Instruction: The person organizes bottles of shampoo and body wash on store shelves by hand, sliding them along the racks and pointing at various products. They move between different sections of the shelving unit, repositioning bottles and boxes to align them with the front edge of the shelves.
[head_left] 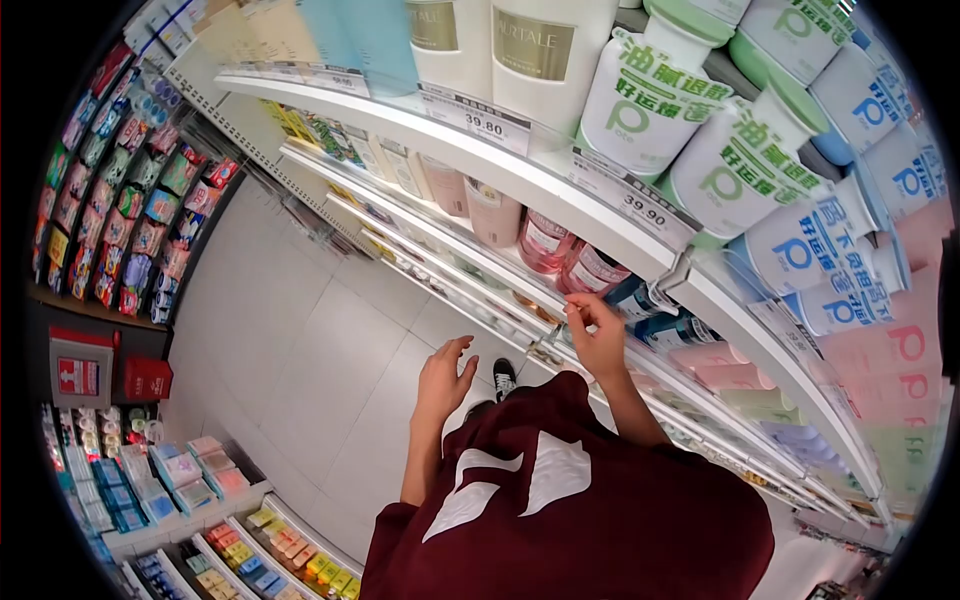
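Holding the right hand [598, 330], fingers curled, at the glossy white shelf rail [460, 247]; cannot tell whether gripping anything. Just beyond, at twelve o'clock, a translucent red-pink bottle [592, 274], apparently upright, long axis vertical, label outward, print unreadable. Near nine o'clock, holding the left hand [445, 375], fingers loosely parted, over pale grey floor tiles [320, 320]. Reading "39.80" on the white price tag [482, 122] at eleven, "39.90" on the second white price tag [643, 208] at one.

I stand on a floor [290, 300] of large pale grey tiles, evenly lit. Long white shelves [545, 175] rise in tiers on my right; across the aisle to my left I see a dark rack [100, 312] and a low pale display stand [190, 520].
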